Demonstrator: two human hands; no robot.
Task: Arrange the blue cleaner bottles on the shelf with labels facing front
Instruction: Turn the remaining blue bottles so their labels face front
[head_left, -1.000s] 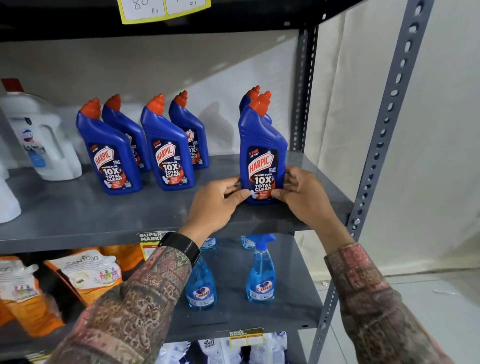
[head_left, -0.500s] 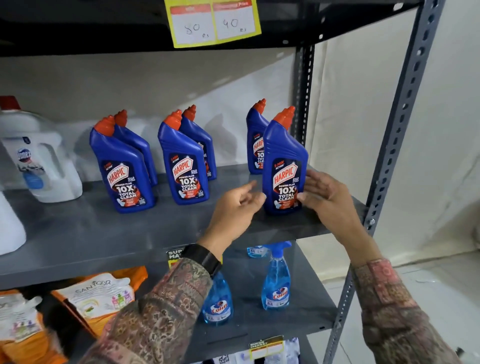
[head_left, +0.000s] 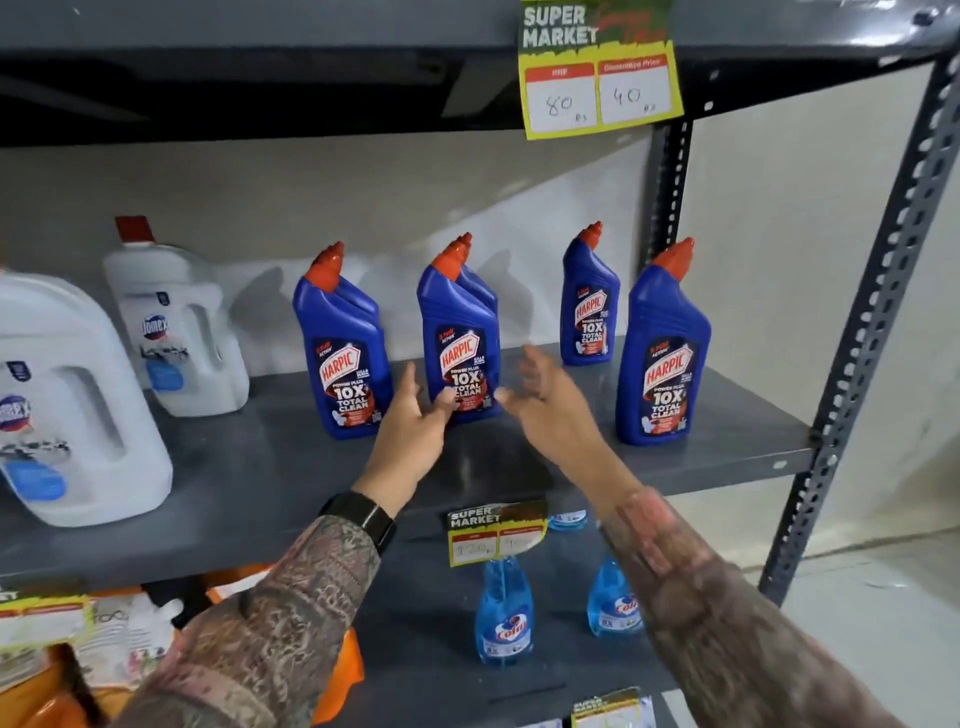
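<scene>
Several blue cleaner bottles with orange caps stand upright on the grey middle shelf (head_left: 727, 415), labels facing me. The front right bottle (head_left: 662, 358) stands alone near the shelf's right end, with another bottle (head_left: 589, 306) behind it. A middle bottle (head_left: 460, 338) and a left bottle (head_left: 343, 353) each hide one more behind them. My left hand (head_left: 415, 431) is open with its fingertips at the middle bottle's base. My right hand (head_left: 545, 400), blurred, is open just right of that bottle and holds nothing.
Two large white jugs (head_left: 176, 322) (head_left: 62, 400) stand at the shelf's left. A yellow price tag (head_left: 597, 73) hangs from the shelf above. On the lower shelf stand light-blue spray bottles (head_left: 504, 618) and orange pouches (head_left: 130, 644). Perforated steel uprights (head_left: 872, 322) frame the right side.
Both hands have left the front right bottle, which now stands alone, and moved left to the middle bottle. The view has shifted up and to the left.
</scene>
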